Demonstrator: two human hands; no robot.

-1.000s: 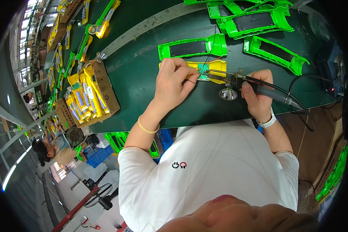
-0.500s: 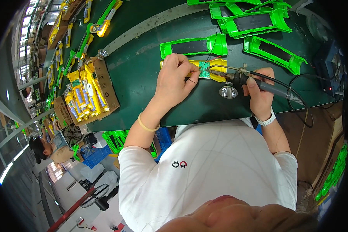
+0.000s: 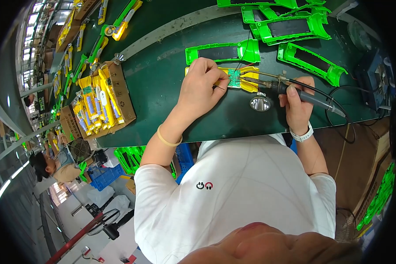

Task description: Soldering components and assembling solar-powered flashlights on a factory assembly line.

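A small green circuit board (image 3: pixel 234 78) lies on a long yellow plastic housing (image 3: pixel 251 84) on the bench in front of me. My left hand (image 3: pixel 201 86) covers the housing's left part, thumb and forefinger pinched at the board's left edge. A thin dark wire (image 3: pixel 220 87) shows at those fingertips. My right hand (image 3: pixel 298 105) is closed round a soldering iron (image 3: pixel 312 100), whose metal tip and thin side tube point left at the board's right edge. Whether the tip touches the board is too small to tell. A round silver reflector (image 3: pixel 260 103) sits just below the housing.
Green casings with dark panels (image 3: pixel 222 53) lie beyond the housing and far right. A cardboard box (image 3: pixel 121 94) of yellow assemblies stands left. The iron's cable runs near a dark blue soldering station (image 3: pixel 370 81) at right. Another person (image 3: pixel 59 169) sits far left.
The soldering iron has drawn back slightly to the right, along with my right hand. My left hand keeps its pinch beside the board. The whole view has shifted a little.
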